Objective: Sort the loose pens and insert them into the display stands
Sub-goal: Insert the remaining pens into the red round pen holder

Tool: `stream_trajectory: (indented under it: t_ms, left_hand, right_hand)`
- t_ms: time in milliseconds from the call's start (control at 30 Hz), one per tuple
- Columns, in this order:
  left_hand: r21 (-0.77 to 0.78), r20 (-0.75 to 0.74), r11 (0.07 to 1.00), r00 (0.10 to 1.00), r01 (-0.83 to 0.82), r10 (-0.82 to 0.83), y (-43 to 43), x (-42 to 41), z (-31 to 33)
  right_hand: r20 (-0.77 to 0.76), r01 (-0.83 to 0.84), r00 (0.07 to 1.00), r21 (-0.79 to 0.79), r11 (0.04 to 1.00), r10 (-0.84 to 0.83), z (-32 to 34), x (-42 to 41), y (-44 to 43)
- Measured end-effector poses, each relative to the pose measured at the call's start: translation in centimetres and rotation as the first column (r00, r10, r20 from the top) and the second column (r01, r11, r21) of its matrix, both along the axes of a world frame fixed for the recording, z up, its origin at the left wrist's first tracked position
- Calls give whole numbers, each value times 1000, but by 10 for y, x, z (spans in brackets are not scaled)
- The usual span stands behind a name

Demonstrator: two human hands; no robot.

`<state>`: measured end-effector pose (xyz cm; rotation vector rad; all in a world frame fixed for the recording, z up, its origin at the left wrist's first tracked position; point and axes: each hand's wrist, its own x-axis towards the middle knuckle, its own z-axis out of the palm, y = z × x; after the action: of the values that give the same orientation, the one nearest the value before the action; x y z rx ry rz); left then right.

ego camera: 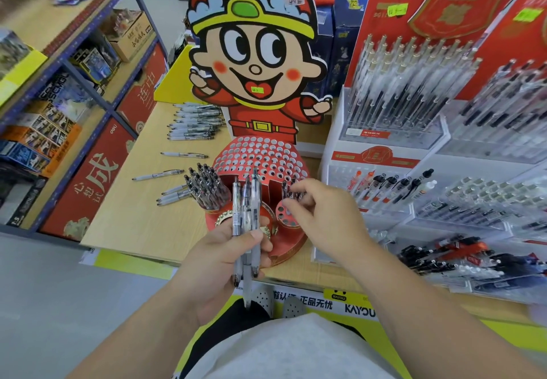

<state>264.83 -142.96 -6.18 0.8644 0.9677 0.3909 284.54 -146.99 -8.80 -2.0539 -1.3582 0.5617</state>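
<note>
Wooden and pale, the surface [124, 201] sits between blue shelves [88, 62] full of boxes on the left and clear pen racks [399, 97] on the right. Big red boxes [97, 180] with white writing stand under the shelves, next to the grey floor [38, 290].

At the near edge of the surface stands a red display stand [260, 153] with lots of little round holes in its sloping top. A big cardboard cartoon boy [254, 62] in a red hat rises from the back of it and hides what is behind.

The person's left hand [225, 257] is wrapped tight round a bundle of pens [247, 210]. The pens point up, right in front of the stand, and cover part of it.

The right hand [322, 216] reaches over a small round holder [285, 213] on the right side of the stand, where a few pens poke up. Its fingers are bent, but they are blurry, so I cannot tell if they pinch a pen. The two hands are apart.

A round cup [207, 198] on the left side of the stand is packed with pens. More loose pens [192, 121] lie in a heap farther back on the surface, and some lie alone between the heap and the cup.
</note>
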Motion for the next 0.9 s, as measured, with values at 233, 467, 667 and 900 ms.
stream_trajectory:
  t_ms: [233, 467, 667, 900]
  left_hand:
    - [84, -19, 978, 982, 188, -187, -2, 8, 15]
    - [140, -55, 947, 957, 288, -283, 13, 6, 25]
    - [57, -63, 941, 942, 334, -330, 31, 3, 20]
    - [6, -108, 977, 971, 214, -212, 60, -3, 8]
  right_hand:
    - [-704, 145, 707, 53, 988, -66, 43, -16, -6]
    - [-845, 92, 533, 18, 996, -34, 46, -2, -7]
    - [-855, 71, 519, 17, 997, -23, 44, 7, -9]
    - [-838, 277, 527, 15, 961, -139, 57, 10, -12]
